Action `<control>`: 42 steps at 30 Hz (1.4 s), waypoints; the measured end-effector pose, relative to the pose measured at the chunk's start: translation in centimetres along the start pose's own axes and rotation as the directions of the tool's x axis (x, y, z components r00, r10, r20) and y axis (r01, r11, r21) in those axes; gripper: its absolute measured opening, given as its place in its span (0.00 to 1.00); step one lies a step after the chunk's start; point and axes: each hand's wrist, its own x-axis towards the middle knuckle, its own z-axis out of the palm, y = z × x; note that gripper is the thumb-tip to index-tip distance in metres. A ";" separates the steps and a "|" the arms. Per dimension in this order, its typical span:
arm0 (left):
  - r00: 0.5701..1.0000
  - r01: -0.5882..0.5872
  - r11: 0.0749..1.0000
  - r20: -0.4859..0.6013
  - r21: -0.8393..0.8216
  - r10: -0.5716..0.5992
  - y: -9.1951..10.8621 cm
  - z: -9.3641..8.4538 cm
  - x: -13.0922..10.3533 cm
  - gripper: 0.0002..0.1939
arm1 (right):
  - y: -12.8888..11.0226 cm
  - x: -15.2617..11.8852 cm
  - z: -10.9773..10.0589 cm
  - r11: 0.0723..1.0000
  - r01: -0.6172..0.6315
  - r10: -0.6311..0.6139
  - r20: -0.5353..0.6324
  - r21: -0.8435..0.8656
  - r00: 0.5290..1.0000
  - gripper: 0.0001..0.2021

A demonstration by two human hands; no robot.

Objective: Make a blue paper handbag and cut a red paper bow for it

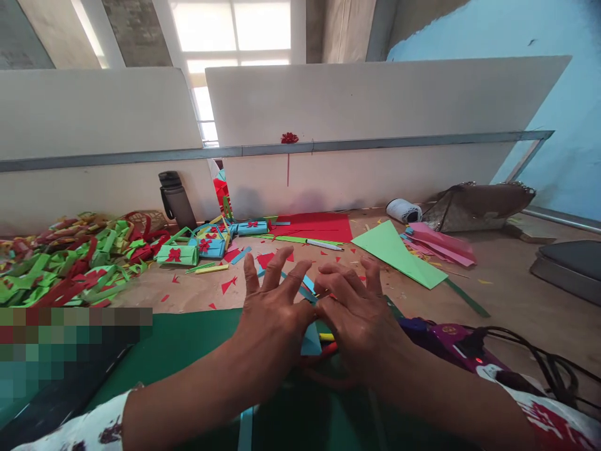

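Blue paper (310, 342) shows between hands (278, 311) (355, 308); the lidded bottle (178, 200) hides its contents.

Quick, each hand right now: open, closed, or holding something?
Left hand: fingers spread, at the blue paper; grip hidden, can't tell.
Right hand: fingers bent, beside the same paper; grip also hidden, can't tell.

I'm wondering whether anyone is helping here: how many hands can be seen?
2. The left hand is just left of centre, the right hand just right of it, with blue paper showing between them. The pixelated lower-left corner could hide another.
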 end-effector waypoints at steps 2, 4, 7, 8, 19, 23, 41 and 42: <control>1.000 0.017 1.000 0.017 -0.019 -0.017 0.1 0.0 0.0 0.07 | -0.1 0.0 -0.1 1.000 0.010 -0.010 -0.005 -0.018 1.000 0.06; 1.000 0.023 1.000 0.019 -0.021 -0.023 0.2 -0.1 -0.1 0.06 | -0.3 0.1 -0.3 0.998 0.011 -0.012 -0.012 -0.061 1.000 0.08; 1.000 0.024 1.000 0.002 0.020 -0.024 0.2 0.1 -0.2 0.05 | -0.3 0.1 -0.3 0.997 0.029 -0.032 -0.033 -0.076 0.999 0.11; 1.000 0.028 0.999 -0.010 0.041 -0.028 0.2 0.2 -0.2 0.04 | -0.3 0.1 -0.2 0.998 0.034 -0.037 -0.040 -0.062 0.999 0.10; 0.997 -0.016 0.989 -0.068 0.146 0.026 0.1 0.1 -0.4 0.07 | -0.5 -0.1 -0.5 0.995 0.040 -0.047 -0.073 -0.096 0.996 0.11; 0.998 -0.004 0.995 -0.063 0.103 0.011 0.2 0.0 -0.4 0.06 | -0.6 0.0 -0.5 0.985 0.075 -0.092 -0.106 -0.155 0.990 0.12; 0.984 -0.150 0.952 -0.054 0.267 0.170 0.4 0.7 -0.7 0.08 | -0.5 -0.6 0.4 0.970 0.117 -0.119 0.003 -0.212 0.993 0.15; 0.983 -0.152 0.952 -0.056 0.264 0.172 0.4 0.7 -0.7 0.08 | -0.5 -0.5 0.4 0.971 0.117 -0.120 -0.001 -0.209 0.993 0.15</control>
